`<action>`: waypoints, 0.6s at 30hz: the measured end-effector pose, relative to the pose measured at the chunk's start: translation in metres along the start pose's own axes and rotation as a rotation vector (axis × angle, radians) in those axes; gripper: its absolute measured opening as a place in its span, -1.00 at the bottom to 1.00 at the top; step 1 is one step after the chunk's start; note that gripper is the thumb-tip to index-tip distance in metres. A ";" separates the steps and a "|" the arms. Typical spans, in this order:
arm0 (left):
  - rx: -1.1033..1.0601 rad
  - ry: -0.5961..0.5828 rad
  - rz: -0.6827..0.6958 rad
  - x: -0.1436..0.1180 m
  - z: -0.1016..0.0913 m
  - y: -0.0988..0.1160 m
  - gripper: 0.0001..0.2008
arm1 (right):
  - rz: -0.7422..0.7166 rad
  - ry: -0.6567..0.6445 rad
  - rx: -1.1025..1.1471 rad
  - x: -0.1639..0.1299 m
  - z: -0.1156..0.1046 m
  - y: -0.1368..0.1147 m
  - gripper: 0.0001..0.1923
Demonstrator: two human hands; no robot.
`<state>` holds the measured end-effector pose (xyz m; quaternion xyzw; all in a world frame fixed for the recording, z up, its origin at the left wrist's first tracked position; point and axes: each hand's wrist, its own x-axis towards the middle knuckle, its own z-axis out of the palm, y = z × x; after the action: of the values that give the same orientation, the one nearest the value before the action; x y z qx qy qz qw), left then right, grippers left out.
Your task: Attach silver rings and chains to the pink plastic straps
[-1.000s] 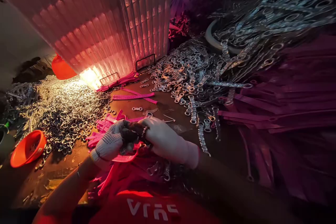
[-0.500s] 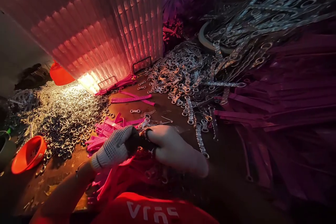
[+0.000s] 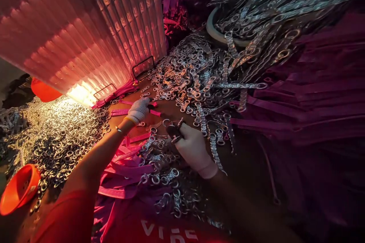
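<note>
Little bare desk (image 3: 171,112) shows: only a narrow brown patch between the heaps, hemmed by a ribbed translucent panel (image 3: 94,34) on the far left side and by piled goods on the right. The left hand (image 3: 138,110), in a dotted knit glove, reaches out across that patch and rests palm down on a pink strap (image 3: 121,112) lying flat there; its fingers are curled down over the strap's end, though whether they pinch it cannot be told. The strap is narrow, flat and bright pink, with others like it just beside it and a loose bundle of pink straps (image 3: 125,167) nearer the body. The right hand (image 3: 191,148), in a pale glove, sits near the body edge of the patch, closed around a small dark piece with metal rings (image 3: 173,132) at its fingertips. A heap of silver rings (image 3: 57,136) spreads on the left, and chains of linked rings (image 3: 199,83) pile up on the right over dark purple straps (image 3: 308,98). An orange bowl (image 3: 17,188) stands at the left edge; its contents cannot be made out. A second orange bowl (image 3: 44,90) lies by the panel.
</note>
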<state>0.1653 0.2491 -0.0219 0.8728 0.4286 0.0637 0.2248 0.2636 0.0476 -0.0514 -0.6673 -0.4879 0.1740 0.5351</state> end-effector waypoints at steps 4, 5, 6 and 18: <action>0.107 0.004 -0.003 0.027 0.026 -0.015 -0.78 | 0.063 -0.040 0.150 0.004 0.000 0.009 -0.78; 0.119 0.017 0.003 0.026 0.028 -0.017 -0.79 | 0.065 -0.036 0.163 0.004 0.000 0.010 -0.77; 0.124 0.035 0.013 0.023 0.029 -0.018 -0.81 | 0.061 -0.035 0.170 0.005 0.000 0.010 -0.75; -0.372 0.168 -0.002 -0.103 -0.037 -0.016 -0.82 | -0.155 -0.238 0.099 0.001 0.016 -0.029 -0.63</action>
<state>0.0783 0.1905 0.0126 0.8073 0.4276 0.2142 0.3457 0.2387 0.0553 -0.0311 -0.5752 -0.5888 0.2339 0.5175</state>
